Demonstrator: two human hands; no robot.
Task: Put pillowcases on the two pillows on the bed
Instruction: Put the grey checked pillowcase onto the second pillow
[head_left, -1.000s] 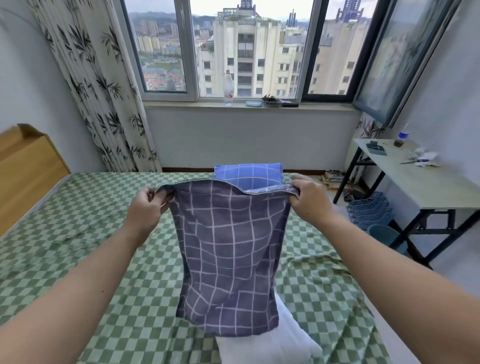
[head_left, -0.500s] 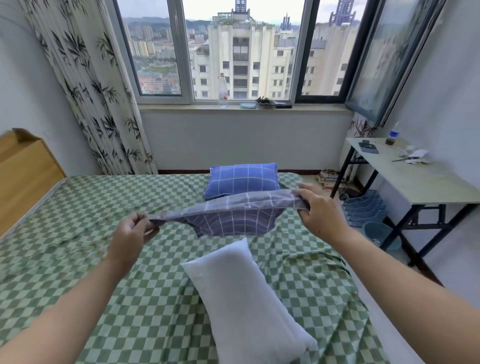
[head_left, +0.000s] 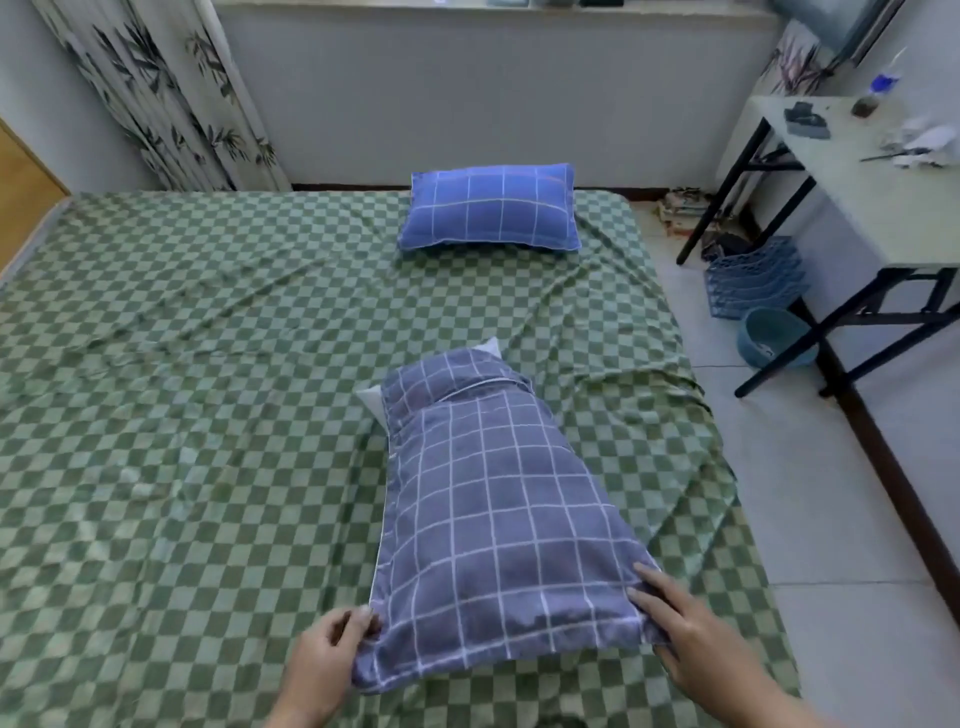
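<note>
Green checked sheet (head_left: 182, 364) under us: the grey pillowcase (head_left: 493, 519) lies over the white pillow (head_left: 371, 402) (corners peeking out far). Our left hand (head_left: 324, 660) pinches its near-left corner, our right hand (head_left: 691, 639) grips the near-right. Beyond, the blue pillow (head_left: 491, 208).

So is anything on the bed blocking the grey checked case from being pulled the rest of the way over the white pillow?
Nothing visible does. The grey pillowcase lies over the white pillow, whose far corners still poke out. The left hand and right hand hold its near corners. The blue pillow lies well beyond, with bare sheet between.
</note>
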